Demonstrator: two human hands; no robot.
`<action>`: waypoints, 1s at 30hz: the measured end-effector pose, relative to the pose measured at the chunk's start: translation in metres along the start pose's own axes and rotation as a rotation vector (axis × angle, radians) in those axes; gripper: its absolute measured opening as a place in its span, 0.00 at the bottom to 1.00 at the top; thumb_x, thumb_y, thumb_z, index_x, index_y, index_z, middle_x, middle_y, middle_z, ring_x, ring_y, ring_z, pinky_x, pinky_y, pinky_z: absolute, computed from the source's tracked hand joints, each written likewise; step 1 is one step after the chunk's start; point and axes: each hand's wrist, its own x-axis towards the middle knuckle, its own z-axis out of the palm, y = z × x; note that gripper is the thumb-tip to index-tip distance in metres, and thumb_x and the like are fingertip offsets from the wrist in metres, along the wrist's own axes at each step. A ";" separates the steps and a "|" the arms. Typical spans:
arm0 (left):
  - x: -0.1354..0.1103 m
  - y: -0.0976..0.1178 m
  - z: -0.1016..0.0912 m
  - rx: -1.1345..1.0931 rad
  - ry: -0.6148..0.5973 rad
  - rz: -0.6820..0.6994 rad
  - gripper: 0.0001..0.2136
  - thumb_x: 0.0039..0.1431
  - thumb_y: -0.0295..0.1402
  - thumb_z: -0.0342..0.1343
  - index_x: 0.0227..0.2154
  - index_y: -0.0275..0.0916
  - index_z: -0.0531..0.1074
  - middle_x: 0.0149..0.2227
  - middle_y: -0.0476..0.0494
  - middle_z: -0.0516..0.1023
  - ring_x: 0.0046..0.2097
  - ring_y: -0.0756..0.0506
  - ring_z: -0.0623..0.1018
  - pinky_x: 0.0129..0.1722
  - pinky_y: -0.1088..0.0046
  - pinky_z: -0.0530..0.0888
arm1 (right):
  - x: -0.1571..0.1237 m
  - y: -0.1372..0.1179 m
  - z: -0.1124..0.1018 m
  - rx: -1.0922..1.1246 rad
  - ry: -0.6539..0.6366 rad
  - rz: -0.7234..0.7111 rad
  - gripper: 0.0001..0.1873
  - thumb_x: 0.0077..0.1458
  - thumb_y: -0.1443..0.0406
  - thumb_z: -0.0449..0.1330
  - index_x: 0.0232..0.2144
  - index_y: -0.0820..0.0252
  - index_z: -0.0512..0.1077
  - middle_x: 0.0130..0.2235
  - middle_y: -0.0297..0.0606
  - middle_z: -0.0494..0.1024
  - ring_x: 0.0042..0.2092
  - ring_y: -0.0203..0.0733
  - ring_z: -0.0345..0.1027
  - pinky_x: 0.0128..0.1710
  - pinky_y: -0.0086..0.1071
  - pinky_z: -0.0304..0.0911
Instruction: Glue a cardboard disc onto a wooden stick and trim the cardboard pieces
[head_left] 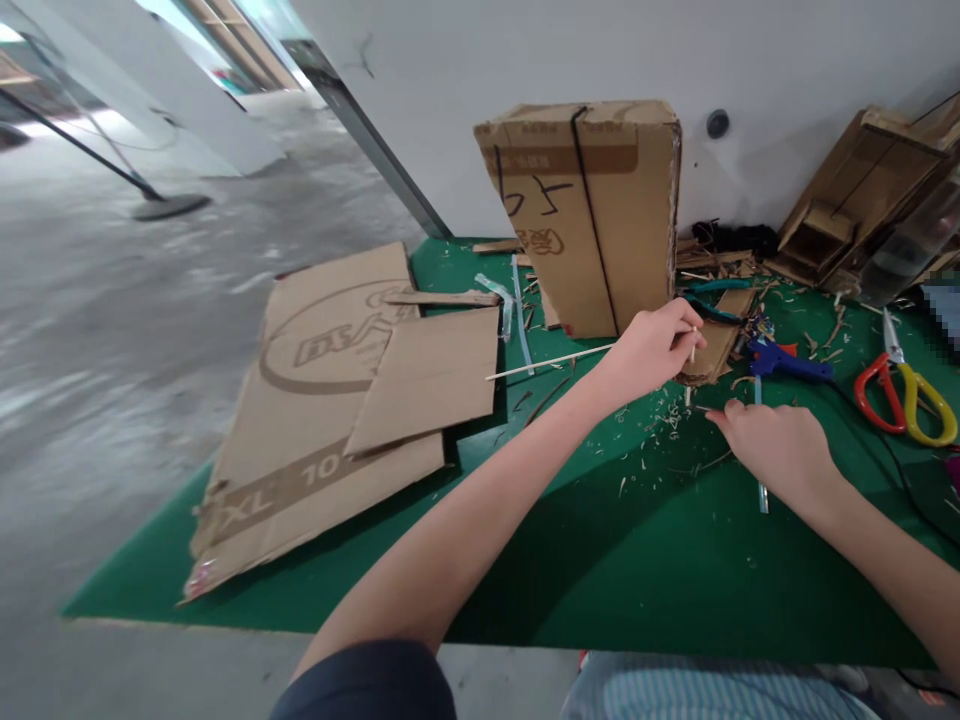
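My left hand (pixel 654 346) is closed in a pinch on a thin pale wooden stick (pixel 693 348) held roughly upright above the table. Just below and to the right, my right hand (pixel 780 442) is closed round a small knife; only a short dark blade (pixel 702 407) shows past the fingertips, beside the stick's lower end. Pale wood shavings (pixel 667 425) lie scattered under both hands. A cardboard piece (pixel 721 335) and pliers with teal handles (pixel 716 287) lie behind them. Another thin stick (pixel 555 361) runs leftward from behind my left wrist.
A tall cardboard box (pixel 592 220) stands against the wall. Flat cardboard sheets (pixel 322 400) cover the left of the green table (pixel 637 560). On the right lie a blue glue gun (pixel 791 362) with its cord, and red-and-yellow scissors (pixel 904 390). A cardboard construction (pixel 847 200) leans behind.
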 end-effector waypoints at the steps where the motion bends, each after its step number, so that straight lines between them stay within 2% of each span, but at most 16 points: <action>1: 0.000 0.000 0.000 0.003 0.002 -0.003 0.05 0.59 0.25 0.46 0.35 0.38 0.65 0.34 0.47 0.82 0.33 0.51 0.79 0.32 0.75 0.71 | 0.000 0.002 0.000 -0.006 0.024 0.001 0.30 0.67 0.54 0.37 0.26 0.62 0.70 0.18 0.41 0.74 0.21 0.42 0.71 0.21 0.30 0.35; 9: 0.000 0.006 -0.001 0.074 0.026 -0.029 0.01 0.59 0.27 0.51 0.33 0.38 0.65 0.31 0.47 0.81 0.33 0.50 0.79 0.34 0.73 0.71 | 0.011 0.006 0.003 -0.021 0.123 0.068 0.31 0.67 0.52 0.38 0.26 0.62 0.71 0.19 0.41 0.73 0.19 0.38 0.66 0.22 0.30 0.34; 20: 0.000 0.006 -0.002 0.081 0.026 -0.023 0.02 0.59 0.26 0.50 0.32 0.39 0.64 0.31 0.48 0.81 0.33 0.50 0.79 0.34 0.73 0.70 | 0.014 0.002 0.004 -0.012 -0.003 0.106 0.30 0.66 0.53 0.38 0.30 0.62 0.74 0.22 0.45 0.76 0.23 0.43 0.71 0.22 0.29 0.40; 30: -0.001 0.010 -0.001 0.080 0.017 -0.001 0.02 0.59 0.26 0.51 0.31 0.39 0.64 0.31 0.48 0.80 0.32 0.51 0.78 0.34 0.73 0.69 | 0.005 -0.004 0.004 0.006 -0.108 0.032 0.28 0.68 0.56 0.38 0.32 0.63 0.73 0.23 0.45 0.77 0.25 0.45 0.74 0.23 0.28 0.44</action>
